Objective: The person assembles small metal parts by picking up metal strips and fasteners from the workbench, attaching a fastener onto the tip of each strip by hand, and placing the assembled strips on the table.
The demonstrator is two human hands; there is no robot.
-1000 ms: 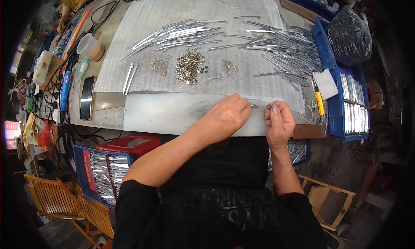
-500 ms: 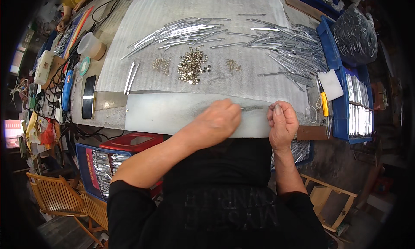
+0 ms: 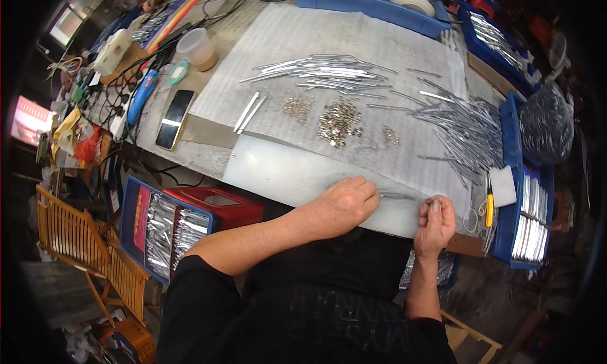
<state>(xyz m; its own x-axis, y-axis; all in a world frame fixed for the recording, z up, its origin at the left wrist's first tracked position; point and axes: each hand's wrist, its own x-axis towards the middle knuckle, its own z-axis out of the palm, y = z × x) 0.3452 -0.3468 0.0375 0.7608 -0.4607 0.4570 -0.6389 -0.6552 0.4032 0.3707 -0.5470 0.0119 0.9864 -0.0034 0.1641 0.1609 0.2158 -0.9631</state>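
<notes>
My left hand (image 3: 349, 203) is closed, knuckles up, over the pale board (image 3: 272, 164) at the table's near edge. Its fingertips are hidden, so what they grip cannot be made out. A thin dark streak shows on the board to its right; whether it is a smudge or a slim part is unclear. My right hand (image 3: 436, 226) is pinched, thumb up, at the board's right end, and anything in it is too small to name. Beyond the board lie piles of small brass-coloured metal parts (image 3: 339, 125) and tinier pieces (image 3: 296, 109). Two silver strips (image 3: 248, 113) lie apart, left of them.
Silver metal strips (image 3: 325, 72) spread across the white foam sheet (image 3: 272, 38), with a thicker heap (image 3: 465, 127) at right. Yellow-handled scissors (image 3: 489, 210) and a white block (image 3: 502, 187) sit beside blue bins (image 3: 516, 228). A phone (image 3: 175, 119) and plastic cup (image 3: 197, 49) stand left.
The whole view has swung, so the table and both hands appear lower and further right. Both hands stay closed over the board, in nearly the same pose.
</notes>
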